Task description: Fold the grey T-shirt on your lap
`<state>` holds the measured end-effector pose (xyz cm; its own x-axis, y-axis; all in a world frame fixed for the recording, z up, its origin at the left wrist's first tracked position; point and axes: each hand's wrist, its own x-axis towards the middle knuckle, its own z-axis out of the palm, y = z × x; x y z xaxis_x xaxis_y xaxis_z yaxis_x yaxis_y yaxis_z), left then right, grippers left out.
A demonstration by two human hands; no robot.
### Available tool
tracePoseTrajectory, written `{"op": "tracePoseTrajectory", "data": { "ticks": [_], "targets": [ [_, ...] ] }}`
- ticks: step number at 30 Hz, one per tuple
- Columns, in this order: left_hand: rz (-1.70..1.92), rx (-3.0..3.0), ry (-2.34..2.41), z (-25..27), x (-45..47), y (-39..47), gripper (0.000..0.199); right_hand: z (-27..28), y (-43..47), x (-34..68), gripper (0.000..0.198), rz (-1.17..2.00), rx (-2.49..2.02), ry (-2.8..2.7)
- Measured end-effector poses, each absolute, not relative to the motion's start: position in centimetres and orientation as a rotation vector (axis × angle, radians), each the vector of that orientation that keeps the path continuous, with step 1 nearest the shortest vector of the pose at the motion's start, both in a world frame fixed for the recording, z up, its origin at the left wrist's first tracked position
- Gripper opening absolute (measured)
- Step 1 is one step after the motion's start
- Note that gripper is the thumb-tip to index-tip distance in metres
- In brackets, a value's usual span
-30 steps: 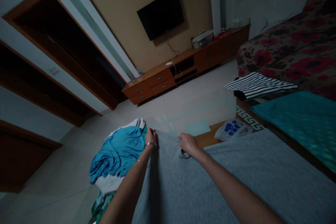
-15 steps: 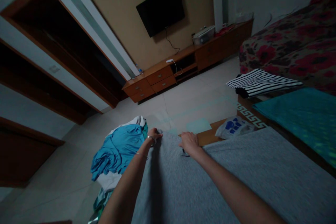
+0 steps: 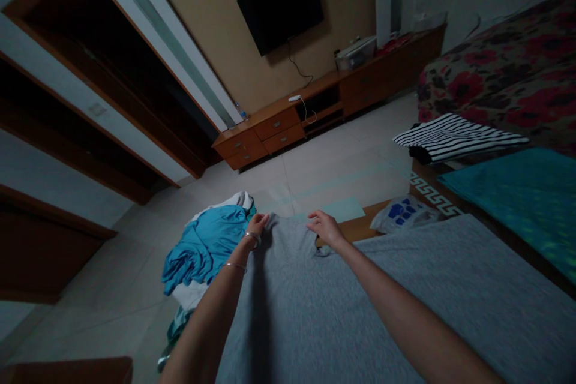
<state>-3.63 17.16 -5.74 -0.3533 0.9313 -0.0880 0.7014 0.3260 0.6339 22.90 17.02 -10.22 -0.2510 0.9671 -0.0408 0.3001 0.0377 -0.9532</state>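
A grey shirt (image 3: pixel 360 294) lies spread out in front of me, with a narrow, sleeve-like part reaching away toward the far side. At the left corner of that part, my left hand (image 3: pixel 256 228) pinches the cloth between thumb and fingers. My right hand (image 3: pixel 326 227) is closed at the opposite corner, its fingertips on the cloth edge. Between the two hands the fabric is drawn out fairly straight. Beside my left forearm is a pile with a blue garment (image 3: pixel 207 240) on top and white and green cloth beneath.
A plastic bag with blue marks (image 3: pixel 400 215) sits beyond the shirt on a brown surface. To the right lie a striped garment (image 3: pixel 459 138) and a teal cloth (image 3: pixel 517 192), near a floral-covered sofa (image 3: pixel 490 72). A wooden cabinet (image 3: pixel 279 132) stands below a wall television (image 3: pixel 282 3).
My right hand has lifted slightly, its fingers less curled over the cloth edge. My left hand has shifted a little left and up, still on its corner. The view has tilted slightly.
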Motion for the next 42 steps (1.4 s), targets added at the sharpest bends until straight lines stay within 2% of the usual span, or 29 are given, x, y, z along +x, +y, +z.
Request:
{"op": "tracePoseTrajectory", "data": {
  "ticks": [4, 9, 15, 22, 27, 36, 42],
  "targets": [
    [0.749, 1.414, 2.109, -2.8, -6.2, 13.7, 0.046, -10.5, 17.5, 23.3, 0.026, 1.267, -1.314, -1.553],
    [0.671, 1.387, 2.134, 0.9, -10.3, 4.8, 0.046, -9.8, 16.9, 26.1, 0.035, 1.285, -1.322, -1.681],
    [0.475, 1.279, 2.328, 1.0, -12.8, -6.6, 0.030, -8.7, 11.9, 34.9, 0.036, 0.516, -1.193, -2.192],
    [0.300, 1.092, 2.494, -1.3, -13.4, -15.5, 0.022, -13.2, 4.2, 45.2, 0.044, 0.168, -1.017, -2.432],
    [0.333, 1.081, 2.536, -2.9, -12.6, -18.4, 0.020, -15.8, 3.3, 48.4, 0.049, 0.120, -1.125, -2.420],
    [0.497, 1.139, 2.625, -2.8, -10.3, -20.3, 0.026, -12.3, 1.0, 48.5, 0.043, 0.163, -1.280, -2.355],
    [0.417, 1.175, 2.632, -4.1, -11.8, -23.2, 0.035, -12.8, -1.6, 51.5, 0.042, 0.111, -1.215, -2.291]
  ]
}}
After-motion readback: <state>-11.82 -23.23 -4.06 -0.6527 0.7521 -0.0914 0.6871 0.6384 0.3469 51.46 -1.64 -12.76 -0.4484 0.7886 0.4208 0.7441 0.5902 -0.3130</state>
